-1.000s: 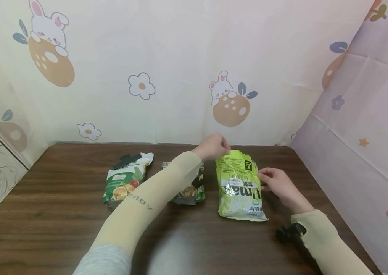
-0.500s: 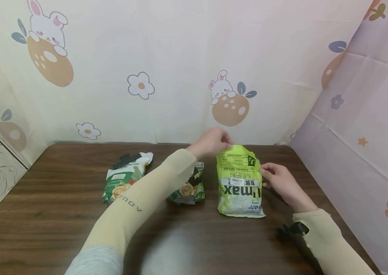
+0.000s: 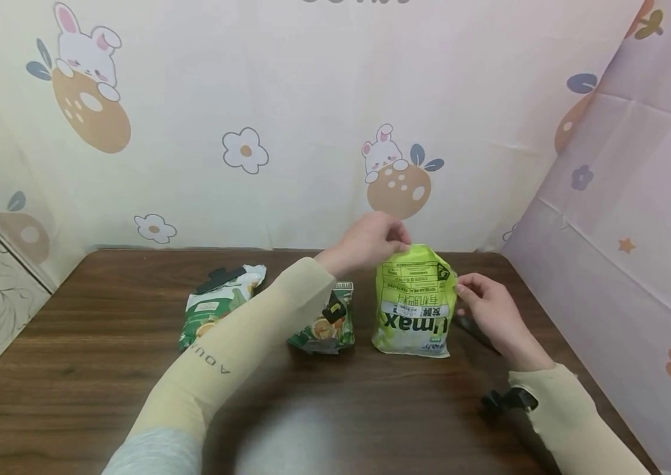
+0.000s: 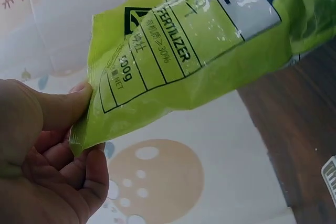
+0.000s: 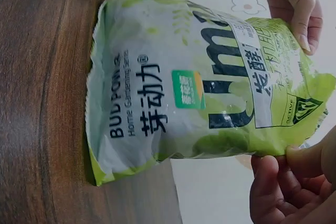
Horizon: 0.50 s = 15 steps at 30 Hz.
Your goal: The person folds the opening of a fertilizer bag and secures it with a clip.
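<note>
A lime-green bag of fertilizer (image 3: 409, 290) stands near-upright on the wooden table, its printing upside down. My left hand (image 3: 365, 243) pinches its top corner; in the left wrist view the thumb and curled fingers of the left hand (image 4: 58, 156) hold that corner. My right hand (image 3: 492, 316) pinches the bag's right edge near the top, which the right wrist view shows, with the right hand (image 5: 294, 187) at the side of the bag (image 5: 178, 103). Whether the bag's top is sealed or cut, I cannot tell.
To the left lie a white-and-green bag with fruit pictures (image 3: 216, 309), topped by a black clip (image 3: 220, 279), and a smaller green bag (image 3: 324, 333) with another black clip (image 3: 334, 309). A thin dark object (image 3: 478, 333) lies beside my right hand. A patterned curtain (image 3: 305, 79) hangs behind the table.
The fertilizer bag has gone from leaning back to more upright, its lower edge moving away from me. My left hand has risen and shifted right; the right hand has risen slightly.
</note>
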Tool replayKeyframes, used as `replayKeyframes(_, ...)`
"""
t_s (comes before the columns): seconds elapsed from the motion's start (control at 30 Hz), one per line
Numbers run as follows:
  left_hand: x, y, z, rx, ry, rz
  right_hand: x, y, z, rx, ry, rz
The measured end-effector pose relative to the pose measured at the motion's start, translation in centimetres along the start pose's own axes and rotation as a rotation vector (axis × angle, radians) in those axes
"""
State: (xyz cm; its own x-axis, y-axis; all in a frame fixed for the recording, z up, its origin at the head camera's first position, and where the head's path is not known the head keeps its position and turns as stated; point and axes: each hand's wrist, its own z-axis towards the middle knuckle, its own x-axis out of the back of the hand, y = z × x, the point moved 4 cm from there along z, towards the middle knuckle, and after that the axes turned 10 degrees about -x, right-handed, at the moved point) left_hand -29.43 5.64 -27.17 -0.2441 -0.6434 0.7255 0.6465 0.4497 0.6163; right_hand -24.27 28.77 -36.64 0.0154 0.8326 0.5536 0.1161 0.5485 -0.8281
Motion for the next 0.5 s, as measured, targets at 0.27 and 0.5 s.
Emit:
replayKeyframes(0.27, 0.4, 1.3, -0.3, -0.041, -0.02, 0.039, 0.3, -0.4, -0.2, 0.051, 0.098, 0.004)
replayKeyframes(0.5, 0.6, 2.2, -1.0, -0.127, -0.032, 0.091, 0.4, -0.4, -0.1, 0.1, 0.11, 0.004)
